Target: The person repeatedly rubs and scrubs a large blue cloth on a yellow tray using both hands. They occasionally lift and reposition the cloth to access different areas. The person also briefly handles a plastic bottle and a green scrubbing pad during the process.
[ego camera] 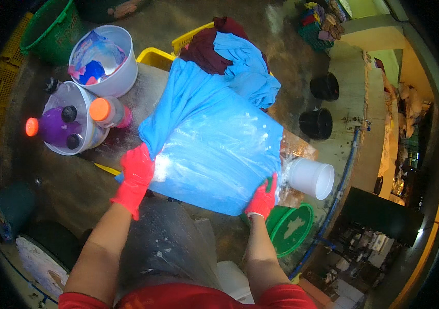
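Observation:
A wet light-blue cloth lies spread over a table, with white suds across it and its far part bunched into folds. My left hand, in a red rubber glove, grips a gathered part of the cloth at its left side. At the cloth's near right corner is my right hand, also gloved in red. It holds a small green pad, apparently a scouring pad, mostly hidden by the fingers. Beyond the cloth's right edge, a white plastic tub lies on its side on the wet, sudsy tabletop.
Left of the cloth stand two whitish buckets, a bottle with an orange cap and a purple bottle. Maroon cloth fills a yellow crate beyond. Green buckets and black buckets stand to the right.

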`<action>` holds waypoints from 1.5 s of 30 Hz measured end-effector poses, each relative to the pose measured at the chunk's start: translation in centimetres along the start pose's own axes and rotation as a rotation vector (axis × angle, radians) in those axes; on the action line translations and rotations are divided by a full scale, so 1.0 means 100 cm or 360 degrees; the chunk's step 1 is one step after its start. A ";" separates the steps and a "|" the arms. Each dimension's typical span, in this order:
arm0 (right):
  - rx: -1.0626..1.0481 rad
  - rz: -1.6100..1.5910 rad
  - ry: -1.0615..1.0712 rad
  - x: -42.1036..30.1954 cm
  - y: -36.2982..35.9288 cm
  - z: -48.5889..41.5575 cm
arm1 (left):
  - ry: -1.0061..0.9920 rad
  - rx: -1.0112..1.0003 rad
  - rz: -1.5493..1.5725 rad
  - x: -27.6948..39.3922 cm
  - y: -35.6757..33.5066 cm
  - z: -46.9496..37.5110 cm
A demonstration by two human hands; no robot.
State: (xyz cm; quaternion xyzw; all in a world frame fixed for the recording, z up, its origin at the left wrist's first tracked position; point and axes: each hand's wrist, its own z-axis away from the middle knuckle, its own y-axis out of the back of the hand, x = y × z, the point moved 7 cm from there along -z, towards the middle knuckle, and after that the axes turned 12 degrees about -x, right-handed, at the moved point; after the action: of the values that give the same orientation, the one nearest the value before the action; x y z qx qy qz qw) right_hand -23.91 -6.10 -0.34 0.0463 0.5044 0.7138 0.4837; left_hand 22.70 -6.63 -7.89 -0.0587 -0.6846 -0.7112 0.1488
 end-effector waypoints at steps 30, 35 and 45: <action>-0.0154 -0.0227 0.0942 -0.027 -0.012 -0.010 | -0.0175 0.0253 0.0175 0.023 0.007 -0.009; 0.0088 -0.0711 0.0125 0.009 0.007 -0.017 | -0.0098 0.0259 0.0133 0.010 0.012 -0.003; -0.0362 0.0270 0.1515 -0.202 -0.146 0.005 | -0.0120 0.0174 0.0051 0.008 0.010 -0.008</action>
State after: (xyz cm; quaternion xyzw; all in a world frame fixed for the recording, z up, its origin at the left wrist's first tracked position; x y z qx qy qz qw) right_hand -3.59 -20.33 -2.74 -0.2970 0.5826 0.7432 0.1418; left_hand 22.36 -7.55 -6.78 -0.0882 -0.7264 -0.6676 0.1373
